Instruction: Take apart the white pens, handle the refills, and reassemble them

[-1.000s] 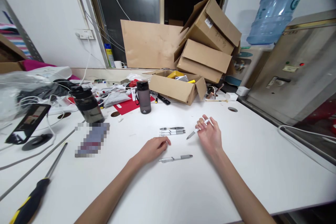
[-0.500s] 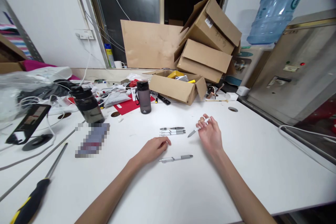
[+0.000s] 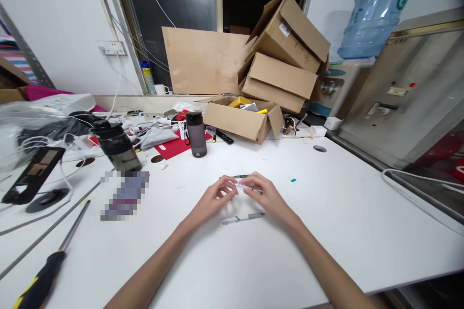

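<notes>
My left hand [image 3: 217,196] and my right hand [image 3: 266,195] meet over the white table, fingertips almost touching. Curled fingers of both hands close on a slim white pen [image 3: 239,185], most of which they cover. Just behind the fingertips lies a pen with dark parts [image 3: 242,176], partly hidden. Other pens that lay in that row are mostly covered by my hands. Nearer to me, below the hands, a white pen with a grey grip [image 3: 242,218] lies crosswise on the table.
A small teal piece [image 3: 293,180] lies right of my hands. Farther back stand a dark bottle [image 3: 196,136] and an open cardboard box [image 3: 235,123]. At left are a black bottle [image 3: 118,147], a screwdriver [image 3: 49,270], a blurred-out item [image 3: 126,195] and tangled cables.
My right hand has moved left with its pen, turning palm down to meet my left hand. The left fingers have lifted and curled in. A teal piece now shows on the table.
</notes>
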`<control>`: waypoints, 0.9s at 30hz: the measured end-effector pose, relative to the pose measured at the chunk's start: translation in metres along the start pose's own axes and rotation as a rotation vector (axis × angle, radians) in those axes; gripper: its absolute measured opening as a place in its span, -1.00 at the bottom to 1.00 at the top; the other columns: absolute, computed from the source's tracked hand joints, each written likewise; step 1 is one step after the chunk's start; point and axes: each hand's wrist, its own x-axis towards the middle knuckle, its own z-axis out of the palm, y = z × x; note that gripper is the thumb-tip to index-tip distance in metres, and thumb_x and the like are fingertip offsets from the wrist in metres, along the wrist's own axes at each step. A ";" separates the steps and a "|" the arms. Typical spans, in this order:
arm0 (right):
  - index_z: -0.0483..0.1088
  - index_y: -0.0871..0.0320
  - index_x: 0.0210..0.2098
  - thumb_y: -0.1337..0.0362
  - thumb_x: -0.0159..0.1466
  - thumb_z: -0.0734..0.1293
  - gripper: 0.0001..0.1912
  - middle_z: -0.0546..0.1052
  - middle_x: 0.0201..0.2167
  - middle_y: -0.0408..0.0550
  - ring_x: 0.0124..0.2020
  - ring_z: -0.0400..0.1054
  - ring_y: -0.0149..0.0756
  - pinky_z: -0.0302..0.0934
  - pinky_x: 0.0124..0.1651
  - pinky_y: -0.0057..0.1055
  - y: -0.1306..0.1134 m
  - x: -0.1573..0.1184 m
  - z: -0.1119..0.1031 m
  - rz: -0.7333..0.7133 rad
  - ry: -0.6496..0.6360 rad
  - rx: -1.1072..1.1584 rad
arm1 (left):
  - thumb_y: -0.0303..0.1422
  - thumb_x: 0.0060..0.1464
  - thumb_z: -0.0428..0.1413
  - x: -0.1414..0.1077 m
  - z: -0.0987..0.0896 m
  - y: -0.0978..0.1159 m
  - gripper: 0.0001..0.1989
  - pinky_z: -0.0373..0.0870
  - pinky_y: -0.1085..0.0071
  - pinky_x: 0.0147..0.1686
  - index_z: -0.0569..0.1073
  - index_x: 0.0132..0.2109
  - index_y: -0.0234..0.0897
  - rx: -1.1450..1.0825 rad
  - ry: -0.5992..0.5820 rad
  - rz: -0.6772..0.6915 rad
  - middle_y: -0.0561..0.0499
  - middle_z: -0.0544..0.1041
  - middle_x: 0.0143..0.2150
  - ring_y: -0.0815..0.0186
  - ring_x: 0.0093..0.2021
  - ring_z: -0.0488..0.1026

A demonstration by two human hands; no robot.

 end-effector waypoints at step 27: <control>0.60 0.15 -0.23 0.10 0.24 0.38 -0.73 0.61 -0.27 -0.02 -0.26 0.43 -0.21 0.24 -0.18 -0.35 0.019 -0.001 -0.031 0.336 -0.167 -0.059 | -0.07 0.27 0.08 -0.001 -0.048 0.001 -0.66 0.29 0.40 -0.29 0.56 -0.06 -0.20 0.205 -0.206 -0.130 0.00 0.66 -0.21 0.23 -0.24 0.48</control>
